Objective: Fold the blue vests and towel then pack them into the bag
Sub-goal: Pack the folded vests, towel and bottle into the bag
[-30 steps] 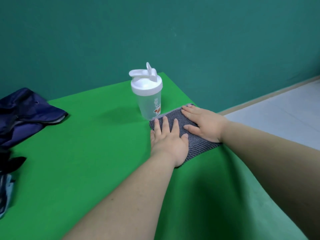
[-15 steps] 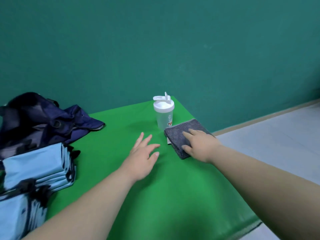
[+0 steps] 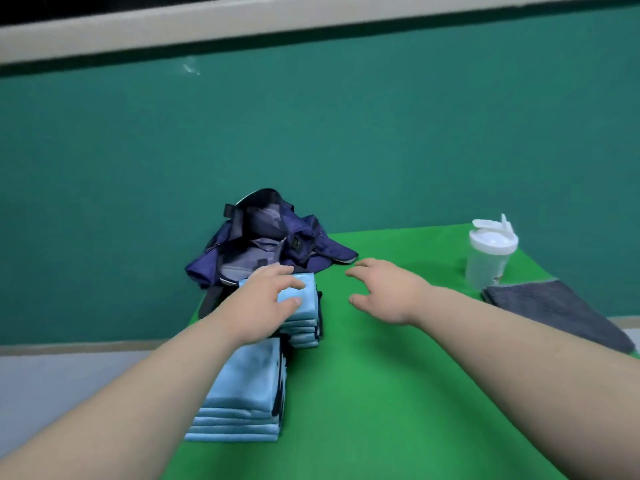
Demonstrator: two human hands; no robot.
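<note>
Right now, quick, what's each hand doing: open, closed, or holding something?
Left hand: open, fingers spread on top of the far stack of folded vests.
Right hand: open, holding nothing, above the green table.

My folded light-blue vests (image 3: pixel 242 386) sit in two stacks along the table's (image 3: pixel 381 393) left edge. The navy bag (image 3: pixel 270 237) gapes open behind them; the folded grey towel (image 3: pixel 547 310) lies at the right edge.

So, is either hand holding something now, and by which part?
Nothing is held. The left hand lies open on top of the far vest stack; the right hand hovers empty above the table.
</note>
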